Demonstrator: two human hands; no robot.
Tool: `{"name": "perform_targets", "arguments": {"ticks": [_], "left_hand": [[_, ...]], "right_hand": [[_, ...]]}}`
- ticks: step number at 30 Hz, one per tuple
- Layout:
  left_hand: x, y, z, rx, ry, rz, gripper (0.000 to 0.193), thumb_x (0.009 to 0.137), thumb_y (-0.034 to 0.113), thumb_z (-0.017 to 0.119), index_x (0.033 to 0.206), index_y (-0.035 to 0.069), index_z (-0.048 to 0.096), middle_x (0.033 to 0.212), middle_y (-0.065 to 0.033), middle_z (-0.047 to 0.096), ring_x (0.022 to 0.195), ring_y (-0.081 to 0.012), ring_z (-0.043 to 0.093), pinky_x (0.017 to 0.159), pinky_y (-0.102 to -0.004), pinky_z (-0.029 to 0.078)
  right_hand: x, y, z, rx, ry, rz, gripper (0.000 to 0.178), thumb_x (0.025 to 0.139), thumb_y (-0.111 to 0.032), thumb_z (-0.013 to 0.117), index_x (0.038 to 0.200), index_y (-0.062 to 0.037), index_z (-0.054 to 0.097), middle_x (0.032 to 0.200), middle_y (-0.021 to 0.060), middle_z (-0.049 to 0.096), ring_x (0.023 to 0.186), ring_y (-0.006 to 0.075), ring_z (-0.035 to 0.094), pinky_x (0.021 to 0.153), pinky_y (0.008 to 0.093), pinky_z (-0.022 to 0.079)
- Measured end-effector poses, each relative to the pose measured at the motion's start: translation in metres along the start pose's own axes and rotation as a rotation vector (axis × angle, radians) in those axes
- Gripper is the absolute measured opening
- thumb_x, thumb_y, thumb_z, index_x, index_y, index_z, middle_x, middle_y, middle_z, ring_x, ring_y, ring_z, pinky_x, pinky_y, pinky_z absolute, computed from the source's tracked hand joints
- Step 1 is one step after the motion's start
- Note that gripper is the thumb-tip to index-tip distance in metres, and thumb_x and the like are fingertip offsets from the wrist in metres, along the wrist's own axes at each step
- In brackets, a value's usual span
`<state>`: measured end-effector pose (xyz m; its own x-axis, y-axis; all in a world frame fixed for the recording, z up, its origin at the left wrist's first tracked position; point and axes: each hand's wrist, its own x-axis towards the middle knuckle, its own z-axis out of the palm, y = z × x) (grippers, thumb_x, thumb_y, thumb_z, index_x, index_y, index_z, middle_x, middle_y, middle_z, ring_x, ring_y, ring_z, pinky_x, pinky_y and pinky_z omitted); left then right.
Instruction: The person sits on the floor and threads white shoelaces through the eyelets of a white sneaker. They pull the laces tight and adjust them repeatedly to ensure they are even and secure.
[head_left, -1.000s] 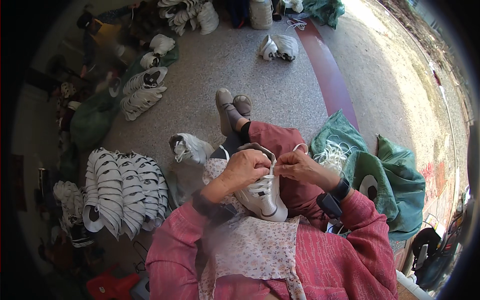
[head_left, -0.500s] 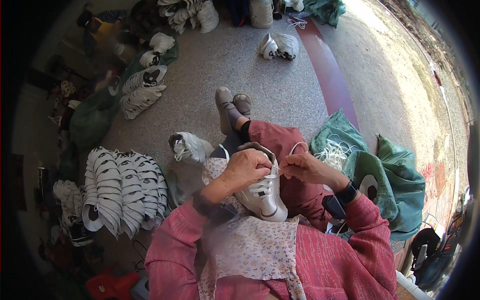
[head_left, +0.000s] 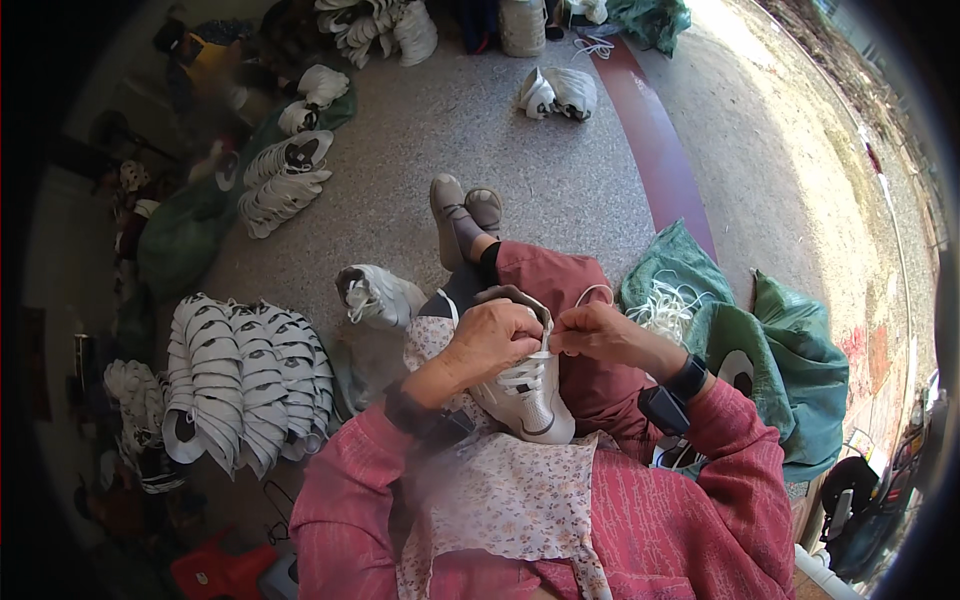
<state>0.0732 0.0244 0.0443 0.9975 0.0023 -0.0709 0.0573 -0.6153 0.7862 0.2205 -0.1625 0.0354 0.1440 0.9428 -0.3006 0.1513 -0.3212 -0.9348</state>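
Observation:
A white sneaker [head_left: 535, 400] rests on my lap, toe toward me, with laces threaded across its front. My left hand [head_left: 490, 338] is closed on the shoe's upper edge near the top eyelets, fingers curled at the opening. Right beside it, my right hand [head_left: 608, 335] pinches a white shoelace [head_left: 597, 290], whose loop stands up behind the fingers. Both sets of fingertips almost meet at the top of the lacing; the exact eyelet is hidden. Just left of my knee stands another laced white shoe [head_left: 380, 297].
Stacked white shoe uppers [head_left: 250, 380] fill the floor at my left. At my right lie a bundle of white laces [head_left: 668, 308] and green sacks [head_left: 790, 370]. More uppers [head_left: 285, 185] sit farther off, and a pair [head_left: 558, 92] lies ahead. A person [head_left: 190, 60] is at far left.
My right hand has moved slightly left, bringing its fingertips against the shoe's edge beside my left fingers. The left hand and the shoe stay nearly where they were.

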Motion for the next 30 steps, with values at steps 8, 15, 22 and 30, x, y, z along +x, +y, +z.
{"name": "perform_targets", "arguments": {"ticks": [8,15,22,30], "left_hand": [[-0.001,-0.002,0.001,0.034,0.013,0.033,0.017,0.081,0.018,0.072,0.092,0.005,0.072,0.092,-0.0082,0.07,0.09,-0.0264,0.066,0.082,-0.0372,0.052],[0.0,-0.002,0.0,0.055,-0.012,0.019,0.019,0.081,0.019,0.072,0.093,0.005,0.073,0.095,-0.0085,0.07,0.093,-0.0274,0.066,0.084,-0.038,0.051],[0.0,-0.001,-0.001,0.064,-0.007,0.02,0.018,0.081,0.019,0.072,0.093,0.005,0.073,0.096,-0.0082,0.07,0.095,-0.0275,0.067,0.085,-0.038,0.052],[0.002,0.002,-0.005,0.048,0.052,0.072,0.012,0.082,0.017,0.072,0.086,0.006,0.071,0.086,-0.0083,0.069,0.081,-0.0246,0.068,0.073,-0.0357,0.052]], "right_hand": [[0.0,-0.002,-0.009,-0.417,0.256,-0.27,0.033,0.077,-0.018,0.08,0.106,-0.0079,0.069,0.095,0.0077,0.065,0.09,0.0269,0.063,0.079,0.0378,0.049],[0.007,-0.011,-0.017,-0.416,0.089,-0.311,0.039,0.075,-0.016,0.082,0.112,-0.0115,0.069,0.103,0.0053,0.059,0.09,0.0237,0.064,0.076,0.0367,0.052],[0.02,-0.002,-0.02,-0.244,0.024,-0.327,0.031,0.075,-0.014,0.082,0.104,-0.0097,0.071,0.097,0.0048,0.057,0.082,0.0198,0.065,0.072,0.034,0.053],[0.025,0.01,-0.02,-0.314,0.079,-0.456,0.024,0.079,-0.017,0.08,0.1,-0.0104,0.071,0.093,0.0041,0.059,0.085,0.0211,0.066,0.073,0.0351,0.052]]}}
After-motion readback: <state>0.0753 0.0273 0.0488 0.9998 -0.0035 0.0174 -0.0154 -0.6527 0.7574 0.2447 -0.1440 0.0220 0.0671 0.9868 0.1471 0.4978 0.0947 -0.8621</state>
